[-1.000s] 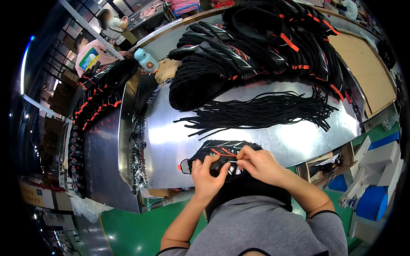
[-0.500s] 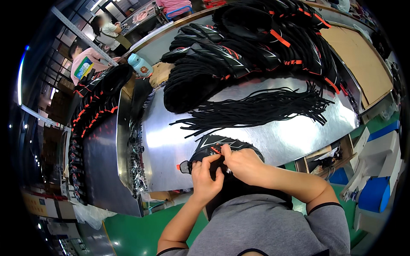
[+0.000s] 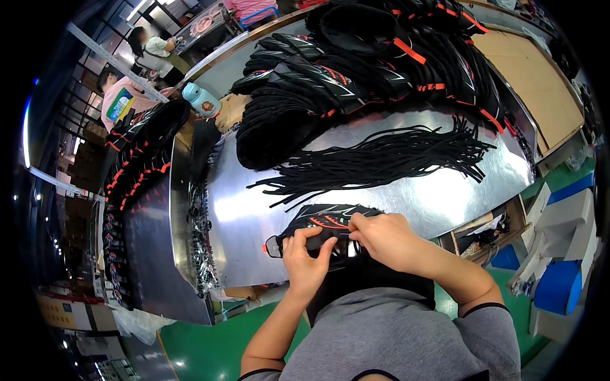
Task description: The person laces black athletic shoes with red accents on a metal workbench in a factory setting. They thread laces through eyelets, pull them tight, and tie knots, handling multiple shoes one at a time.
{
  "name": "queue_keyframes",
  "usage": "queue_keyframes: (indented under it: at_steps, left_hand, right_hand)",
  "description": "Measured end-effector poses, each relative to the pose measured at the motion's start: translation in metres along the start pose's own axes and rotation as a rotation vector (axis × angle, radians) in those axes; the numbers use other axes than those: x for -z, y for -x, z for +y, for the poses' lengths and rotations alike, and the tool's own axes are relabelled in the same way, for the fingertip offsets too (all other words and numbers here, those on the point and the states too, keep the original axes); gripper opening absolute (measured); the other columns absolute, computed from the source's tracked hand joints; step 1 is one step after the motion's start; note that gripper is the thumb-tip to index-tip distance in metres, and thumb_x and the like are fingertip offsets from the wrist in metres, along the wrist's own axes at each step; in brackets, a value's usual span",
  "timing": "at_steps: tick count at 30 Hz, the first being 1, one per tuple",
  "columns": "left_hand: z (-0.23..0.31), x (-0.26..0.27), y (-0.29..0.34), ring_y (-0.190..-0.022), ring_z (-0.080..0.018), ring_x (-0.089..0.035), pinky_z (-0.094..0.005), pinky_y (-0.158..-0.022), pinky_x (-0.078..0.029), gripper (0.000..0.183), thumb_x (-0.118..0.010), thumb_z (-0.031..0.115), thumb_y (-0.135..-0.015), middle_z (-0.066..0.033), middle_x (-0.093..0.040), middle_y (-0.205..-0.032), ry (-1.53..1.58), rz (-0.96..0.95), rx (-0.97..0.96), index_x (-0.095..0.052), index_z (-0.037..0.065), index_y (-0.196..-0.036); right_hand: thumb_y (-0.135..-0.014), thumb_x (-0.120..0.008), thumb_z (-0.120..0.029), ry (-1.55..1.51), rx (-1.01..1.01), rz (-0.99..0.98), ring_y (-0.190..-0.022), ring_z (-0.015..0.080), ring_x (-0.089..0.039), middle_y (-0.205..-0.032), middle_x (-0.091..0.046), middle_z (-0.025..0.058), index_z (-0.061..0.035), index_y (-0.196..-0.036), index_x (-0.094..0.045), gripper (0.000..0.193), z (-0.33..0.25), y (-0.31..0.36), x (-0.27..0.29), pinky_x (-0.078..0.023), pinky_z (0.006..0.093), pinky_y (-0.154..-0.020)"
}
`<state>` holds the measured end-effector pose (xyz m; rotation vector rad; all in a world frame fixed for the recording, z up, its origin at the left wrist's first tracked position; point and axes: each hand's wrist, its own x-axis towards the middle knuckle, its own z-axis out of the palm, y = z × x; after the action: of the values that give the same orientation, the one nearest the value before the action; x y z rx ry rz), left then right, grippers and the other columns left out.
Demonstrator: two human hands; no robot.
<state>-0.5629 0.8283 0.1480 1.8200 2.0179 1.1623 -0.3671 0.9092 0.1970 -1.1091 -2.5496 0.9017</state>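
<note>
A black shoe upper [image 3: 330, 216] with red and white line markings lies at the near edge of the metal table, close to my body. My left hand [image 3: 306, 259] is closed on its near side, thumb and fingers pinching the material. Beside it, my right hand [image 3: 389, 240] is closed with its fingertips at the upper's opening. Something thin and slender shows at those fingertips, too small to name. Behind the upper lies a loose bundle of black shoelaces [image 3: 381, 159], apart from both hands.
Stacked black shoe uppers [image 3: 279, 127] fill the table's far side, with more in a row [image 3: 136, 159] at the left. A light-blue bottle [image 3: 202, 100] stands far left. Cardboard [image 3: 527, 82] lies at the right, above an open drawer [image 3: 489, 232]. Two people work farther back.
My right hand has moved right along the shoe upper, uncovering more of its red markings. The left hand stays nearly in place, its thumb and fingers slightly farther apart.
</note>
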Motion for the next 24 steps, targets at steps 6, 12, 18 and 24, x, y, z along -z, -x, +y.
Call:
queue_keyframes:
  at_steps: [6,12,18,24]
  left_hand:
    - [0.004,0.001,0.0,-0.084,-0.0308,-0.057,-0.0404,-0.076,-0.045,0.032,-0.087,0.017,-0.075,-0.0085,-0.069,-0.091,0.006,0.005,0.016,-0.066,0.006,-0.097]
    - [0.003,0.001,0.001,-0.083,-0.0304,-0.057,-0.0403,-0.076,-0.045,0.032,-0.086,0.017,-0.075,-0.0079,-0.068,-0.092,0.006,0.018,0.003,-0.066,0.006,-0.097]
    - [0.007,0.006,0.004,-0.084,-0.032,-0.057,-0.0429,-0.078,-0.044,0.026,-0.08,0.013,-0.08,-0.009,-0.068,-0.095,0.023,-0.05,0.001,-0.065,0.006,-0.1]
    - [0.008,0.006,0.008,-0.094,-0.0303,-0.061,-0.0402,-0.086,-0.045,0.024,-0.064,0.0,-0.084,-0.0128,-0.067,-0.102,0.121,-0.208,-0.006,-0.061,0.002,-0.108]
  right_hand:
    - [-0.099,-0.06,-0.024,-0.038,-0.032,-0.007,-0.069,0.0361,-0.069,-0.075,-0.07,0.0139,-0.005,-0.104,-0.059,0.019,-0.002,-0.003,-0.006,-0.053,0.0464,-0.061]
    - [-0.098,-0.061,-0.024,-0.064,-0.025,-0.009,-0.069,0.0364,-0.069,-0.074,-0.07,0.0147,-0.0035,-0.104,-0.059,0.021,-0.002,-0.009,-0.012,-0.053,0.0462,-0.062]
    - [-0.095,-0.064,-0.021,0.04,0.006,-0.067,-0.066,0.0369,-0.069,-0.07,-0.068,0.0171,0.0024,-0.106,-0.053,0.028,-0.009,-0.018,-0.012,-0.053,0.0449,-0.058]
    - [-0.077,-0.068,-0.003,0.094,0.213,0.033,-0.063,0.0336,-0.071,-0.068,-0.067,0.0185,0.008,-0.102,-0.049,0.033,-0.005,-0.029,-0.035,-0.053,0.0399,-0.051]
